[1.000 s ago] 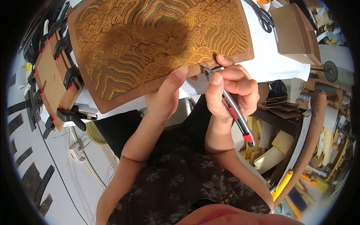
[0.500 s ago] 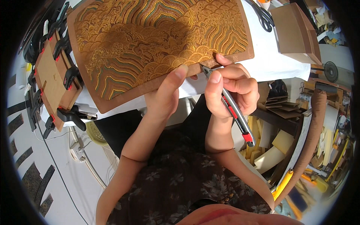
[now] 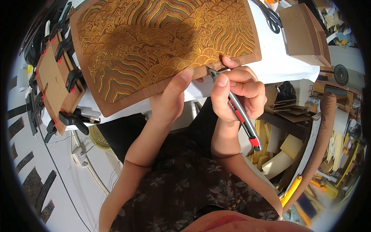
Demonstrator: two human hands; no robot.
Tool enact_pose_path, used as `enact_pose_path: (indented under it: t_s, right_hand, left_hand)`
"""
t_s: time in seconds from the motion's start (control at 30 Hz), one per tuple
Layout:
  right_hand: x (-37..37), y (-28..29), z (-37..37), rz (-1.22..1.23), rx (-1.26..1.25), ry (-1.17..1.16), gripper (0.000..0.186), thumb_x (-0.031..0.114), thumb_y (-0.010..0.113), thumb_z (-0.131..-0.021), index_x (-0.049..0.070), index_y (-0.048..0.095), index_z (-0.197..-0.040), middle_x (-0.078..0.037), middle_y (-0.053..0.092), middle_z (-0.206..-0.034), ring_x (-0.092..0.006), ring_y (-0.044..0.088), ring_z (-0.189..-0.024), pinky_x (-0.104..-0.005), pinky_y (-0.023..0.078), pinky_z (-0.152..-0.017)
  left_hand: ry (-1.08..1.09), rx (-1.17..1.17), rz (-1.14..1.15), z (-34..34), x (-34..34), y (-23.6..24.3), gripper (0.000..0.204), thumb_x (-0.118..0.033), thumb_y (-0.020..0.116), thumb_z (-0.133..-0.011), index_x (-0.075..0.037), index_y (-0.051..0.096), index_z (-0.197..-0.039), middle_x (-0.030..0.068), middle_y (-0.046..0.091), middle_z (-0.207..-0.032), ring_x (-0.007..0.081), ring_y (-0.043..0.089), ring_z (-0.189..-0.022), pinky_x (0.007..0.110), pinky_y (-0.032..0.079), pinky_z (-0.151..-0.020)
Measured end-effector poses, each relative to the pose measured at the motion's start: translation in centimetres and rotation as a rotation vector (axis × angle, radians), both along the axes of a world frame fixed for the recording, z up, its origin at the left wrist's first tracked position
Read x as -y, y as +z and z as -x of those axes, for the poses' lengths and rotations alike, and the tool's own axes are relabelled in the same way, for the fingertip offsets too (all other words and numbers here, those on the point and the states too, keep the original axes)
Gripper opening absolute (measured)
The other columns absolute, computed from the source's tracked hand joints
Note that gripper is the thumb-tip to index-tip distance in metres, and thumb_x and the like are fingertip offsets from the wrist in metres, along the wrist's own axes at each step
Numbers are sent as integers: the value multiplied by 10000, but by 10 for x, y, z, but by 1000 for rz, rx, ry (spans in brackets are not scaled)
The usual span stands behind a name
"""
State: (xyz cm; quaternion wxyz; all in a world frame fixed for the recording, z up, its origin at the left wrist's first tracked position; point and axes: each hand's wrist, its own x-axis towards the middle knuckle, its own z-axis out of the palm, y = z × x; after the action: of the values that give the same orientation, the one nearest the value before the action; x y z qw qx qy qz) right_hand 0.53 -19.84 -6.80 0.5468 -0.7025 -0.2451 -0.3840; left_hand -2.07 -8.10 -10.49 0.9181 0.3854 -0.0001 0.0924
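Patterned board, gold wave relief, lies across white table, near edge overhanging. Left hand pinches that edge, thumb on top. Right hand fisted round utility knife, tip at edge; keep thumb off blade line. Clamped boards left, cardboard box, scissors right.

The left hand hides the stretch of brown border it presses on the wave-patterned board, and its fingers disappear beneath that board's near edge. The board's far edge runs off the top of the picture. The tip of the utility knife is too small to tell where it meets the border, and the right hand wrapped around it covers the middle of its handle. Up past that hand, the scissors are cut by the upper edge.
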Motion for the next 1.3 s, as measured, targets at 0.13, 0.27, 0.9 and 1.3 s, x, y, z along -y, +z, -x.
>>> enact_pose_path:
  t_s: [0.13, 0.27, 0.9, 1.3]
  right_hand:
    - [2, -2, 0, -18, -15, -33, 304, -2, 714, -768, 56, 423, -702, -113, 632, -610, -210, 662, -630, -380, 585, -723]
    - [2, -6, -1, -84, -9, 9, 310, -3, 713, -769, 57, 418, -697, -113, 632, -609, -214, 666, -635, -382, 585, -724]
    - [-2, 0, 0, -34, 1, -7, 270, -5, 707, -774, 41, 453, -697, -113, 630, -608, -214, 658, -612, -377, 589, -713]
    - [0, 0, 1, -26, -10, 11, 301, -1, 714, -769, 47, 427, -695, -117, 628, -602, -208, 659, -619, -391, 586, -721]
  left_hand:
    - [22, -66, 121, -1, 3, 14, 253, -8, 617, -815, -12, 547, -1058, 69, 590, -950, 176, 588, -839, 321, 522, -687]
    - [34, -22, 127, -2, 4, 13, 259, -21, 622, -813, -11, 548, -1061, 72, 593, -953, 178, 593, -845, 321, 524, -695]
    - [5, 28, -23, 0, 1, 3, 313, -102, 549, -854, -43, 521, -1160, 64, 583, -1083, 237, 568, -969, 410, 479, -749]
    - [-24, 22, 11, 1, 0, 1, 296, -105, 542, -861, -31, 530, -1147, 70, 592, -1053, 232, 570, -963, 413, 482, -770]
